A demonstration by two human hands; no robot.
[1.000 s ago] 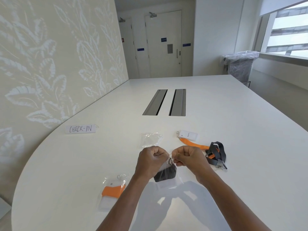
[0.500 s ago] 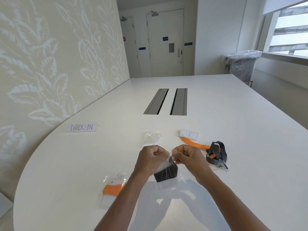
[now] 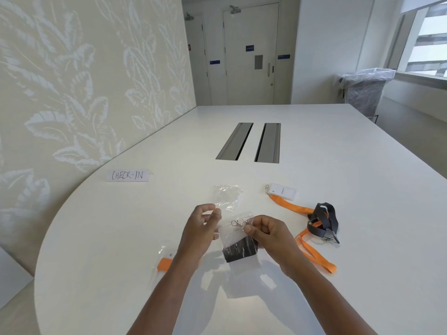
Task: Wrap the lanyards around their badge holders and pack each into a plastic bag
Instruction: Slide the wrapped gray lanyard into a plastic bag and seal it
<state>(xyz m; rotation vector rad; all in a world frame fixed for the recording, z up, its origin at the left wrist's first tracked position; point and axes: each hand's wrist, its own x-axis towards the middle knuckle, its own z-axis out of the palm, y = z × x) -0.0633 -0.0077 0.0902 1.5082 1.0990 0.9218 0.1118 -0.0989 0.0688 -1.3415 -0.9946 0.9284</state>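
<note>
Right hand (image 3: 268,234) pinches the bag (image 3: 238,240) holding a wrapped black lanyard; left hand (image 3: 202,226), fingers loose, touches its edge. Left of the grip, an orange set (image 3: 165,263) lies packed; right, two lanyards (image 3: 319,223) remain; beyond, a spare bag (image 3: 227,195).

A paper strip (image 3: 127,175) on the table (image 3: 338,165) reads "CHECK-IN".

Orange bagged lanyard (image 3: 165,263) half hidden behind left forearm (badge print (image 3: 283,191) unreadable).
</note>
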